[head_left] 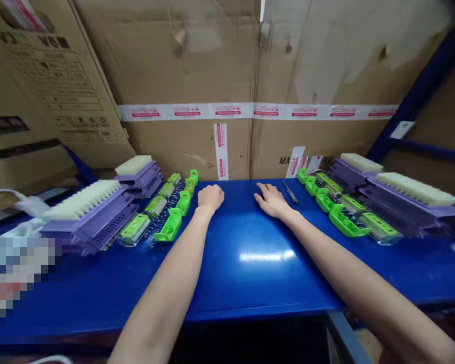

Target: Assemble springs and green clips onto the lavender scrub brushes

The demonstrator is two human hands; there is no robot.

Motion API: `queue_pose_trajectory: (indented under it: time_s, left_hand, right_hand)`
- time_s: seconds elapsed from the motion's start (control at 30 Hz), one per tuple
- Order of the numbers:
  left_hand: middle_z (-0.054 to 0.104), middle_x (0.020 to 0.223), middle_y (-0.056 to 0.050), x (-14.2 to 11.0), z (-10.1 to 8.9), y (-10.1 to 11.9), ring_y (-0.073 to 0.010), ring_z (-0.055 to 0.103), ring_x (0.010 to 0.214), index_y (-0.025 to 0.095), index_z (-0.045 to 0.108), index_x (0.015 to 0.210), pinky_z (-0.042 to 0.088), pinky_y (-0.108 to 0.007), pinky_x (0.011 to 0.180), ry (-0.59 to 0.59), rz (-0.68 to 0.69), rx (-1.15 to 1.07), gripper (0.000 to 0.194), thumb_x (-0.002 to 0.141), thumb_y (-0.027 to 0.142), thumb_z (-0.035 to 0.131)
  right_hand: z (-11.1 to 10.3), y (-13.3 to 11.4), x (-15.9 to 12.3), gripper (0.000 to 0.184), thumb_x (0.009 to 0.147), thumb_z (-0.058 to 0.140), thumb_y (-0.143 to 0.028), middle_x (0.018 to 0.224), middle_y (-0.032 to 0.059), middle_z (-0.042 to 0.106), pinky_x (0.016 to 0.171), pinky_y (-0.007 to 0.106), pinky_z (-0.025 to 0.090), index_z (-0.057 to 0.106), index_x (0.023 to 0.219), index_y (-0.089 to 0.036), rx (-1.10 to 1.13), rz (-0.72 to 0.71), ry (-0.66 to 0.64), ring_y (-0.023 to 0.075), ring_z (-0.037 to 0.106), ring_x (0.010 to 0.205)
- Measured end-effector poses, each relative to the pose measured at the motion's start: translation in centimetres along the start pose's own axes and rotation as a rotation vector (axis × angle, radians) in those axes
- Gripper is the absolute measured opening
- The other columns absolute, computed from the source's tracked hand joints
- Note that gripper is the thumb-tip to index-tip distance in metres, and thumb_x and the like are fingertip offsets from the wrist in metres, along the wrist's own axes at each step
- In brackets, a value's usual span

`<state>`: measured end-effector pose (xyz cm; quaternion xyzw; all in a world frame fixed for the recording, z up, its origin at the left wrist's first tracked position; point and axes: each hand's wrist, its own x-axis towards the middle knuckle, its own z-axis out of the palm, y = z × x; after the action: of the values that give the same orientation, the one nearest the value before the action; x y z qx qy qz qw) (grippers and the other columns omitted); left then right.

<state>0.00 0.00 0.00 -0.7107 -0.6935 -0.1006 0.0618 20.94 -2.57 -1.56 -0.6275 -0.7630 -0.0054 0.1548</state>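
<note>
My left hand (211, 197) rests on the blue tabletop (246, 283) as a fist, with nothing showing in it. Just left of it runs a row of bright green plastic pieces (183, 203), with metal springs (157, 226) and clear blocks with green tops (155, 206) alongside. Fingers apart and palm down, my right hand (272, 200) lies on the table and holds nothing. A thin screwdriver-like tool (290, 192) lies just right of it. Beyond that is a matching row of green pieces (324, 200) beside more green-topped clear blocks (352, 203).
Purple trays with cream bristle-like tops stand at the left (87, 212) and right (409, 202) sides. A taped cardboard wall (185, 76) closes off the back. Blue metal uprights (413, 96) stand at the right. A white cable (3, 192) is at far left.
</note>
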Motion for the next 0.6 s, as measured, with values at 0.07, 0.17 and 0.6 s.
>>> queue_pose_trajectory:
  time_s: [0.07,0.17,0.6]
  left_hand:
    - [0.069,0.104,-0.015,0.07,0.11,0.0,-0.031,0.065,0.098,0.017,0.071,0.1,0.052,-0.04,0.081,-0.008,-0.001,0.004,0.038,0.09,0.032,0.037]
    - [0.069,0.105,-0.015,0.24,0.28,-0.07,-0.0305,0.065,0.1,0.017,0.07,0.101,0.051,-0.04,0.081,-0.014,0.005,0.007,0.038,0.091,0.033,0.037]
    - [0.068,0.106,-0.014,-0.05,0.18,-0.13,-0.0319,0.064,0.101,0.018,0.07,0.101,0.051,-0.041,0.081,-0.019,0.022,-0.008,0.038,0.091,0.035,0.038]
  right_hand:
    - [0.05,0.02,0.09,0.057,0.094,0.03,-0.04,0.137,0.0164,0.046,0.101,0.044,0.035,0.036,0.143,-0.012,-0.012,0.005,-0.017,0.0321,0.043,0.124]
    - [0.16,0.15,0.2,0.056,0.094,0.03,-0.041,0.137,0.0161,0.046,0.102,0.044,0.034,0.036,0.143,-0.013,-0.02,0.004,-0.025,0.0321,0.043,0.124]
    - [-0.05,0.77,0.05,0.058,0.094,0.033,-0.041,0.141,0.0166,0.044,0.105,0.043,0.032,0.034,0.144,-0.013,-0.027,-0.044,-0.062,0.0318,0.042,0.128]
